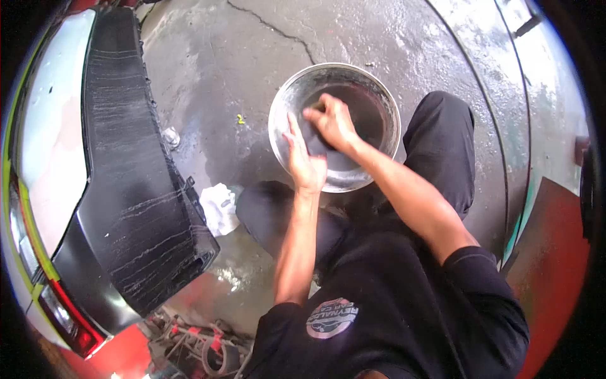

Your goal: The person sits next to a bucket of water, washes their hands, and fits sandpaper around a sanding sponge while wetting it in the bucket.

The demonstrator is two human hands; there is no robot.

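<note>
A round metal basin with dark liquid in it stands on the floor between my knees. Over its left side, my left hand is open, with the fingers stretched out and the thumb apart. My right hand is above the middle of the basin, its fingers curled toward the palm. Whatever those fingers hold, if anything, is hidden and slightly blurred. The two hands are close together but look apart.
On the left stands a car's rear end with a black bumper streaked with pale drips. White crumpled cloth or paper lies beside it. A small yellow scrap is on the wet concrete floor. A reddish panel stands at right.
</note>
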